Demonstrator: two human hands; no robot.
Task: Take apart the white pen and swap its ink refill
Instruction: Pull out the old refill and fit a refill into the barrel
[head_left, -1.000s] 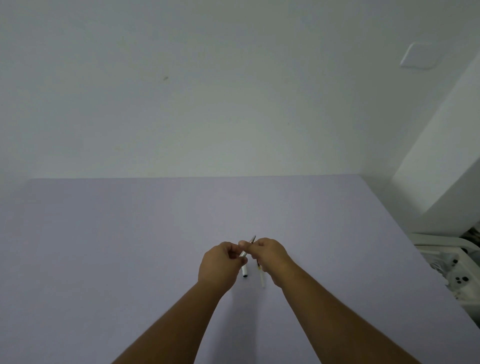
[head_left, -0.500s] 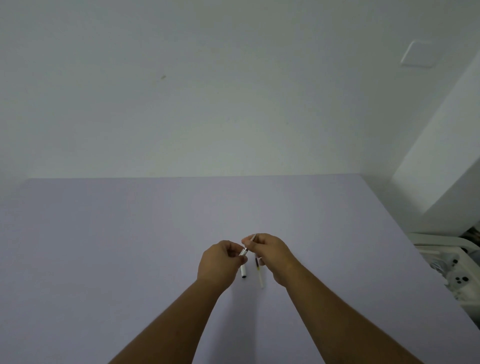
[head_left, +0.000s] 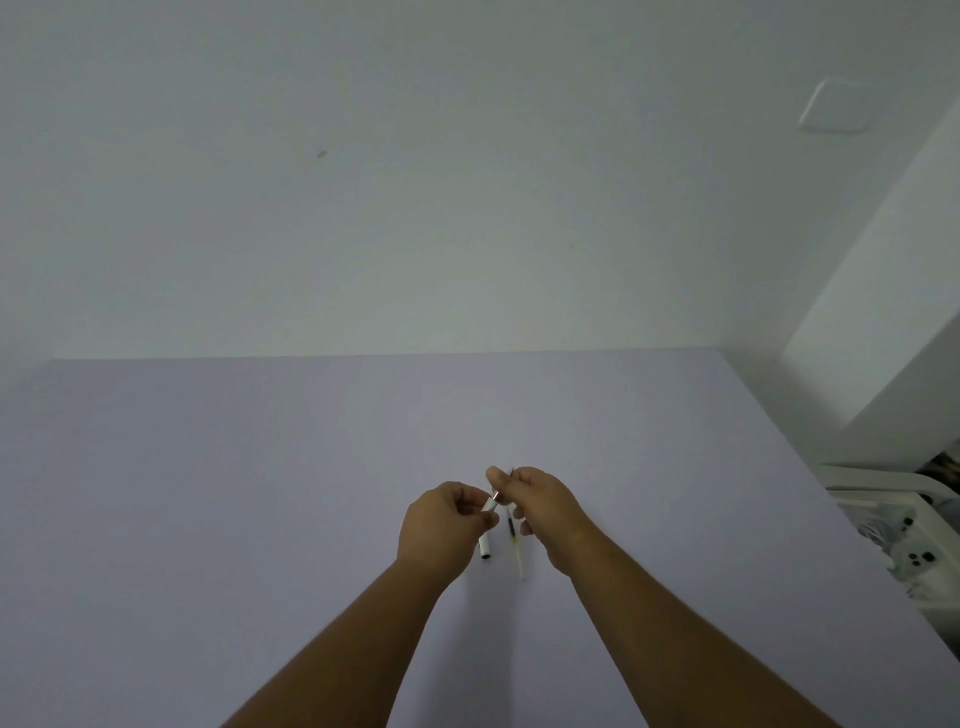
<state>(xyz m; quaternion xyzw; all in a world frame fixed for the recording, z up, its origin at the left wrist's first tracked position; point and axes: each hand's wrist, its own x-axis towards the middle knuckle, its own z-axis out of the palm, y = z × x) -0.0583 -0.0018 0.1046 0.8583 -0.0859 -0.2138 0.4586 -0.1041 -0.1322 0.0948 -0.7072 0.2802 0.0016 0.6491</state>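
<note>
My left hand (head_left: 441, 525) grips the white pen barrel (head_left: 487, 543), which slants down toward me, its black-dotted end showing below my fist. At the barrel's upper end sits a silver collar, and my right hand (head_left: 540, 506) pinches the tip section there with thumb and forefinger. A thin clear ink refill (head_left: 517, 545) with a dark band lies on the lilac table (head_left: 260, 493) just under my right hand, partly hidden by it. What my right fingers enclose is mostly covered.
A white wall rises behind the table's far edge. At the right, beyond the table's edge, stands a white bin (head_left: 893, 525) holding small white items. A white pillar (head_left: 883, 312) stands at the back right.
My right hand has moved slightly up and away from the left hand, so the silver collar at the barrel's end now shows between them. The refill on the table is more exposed.
</note>
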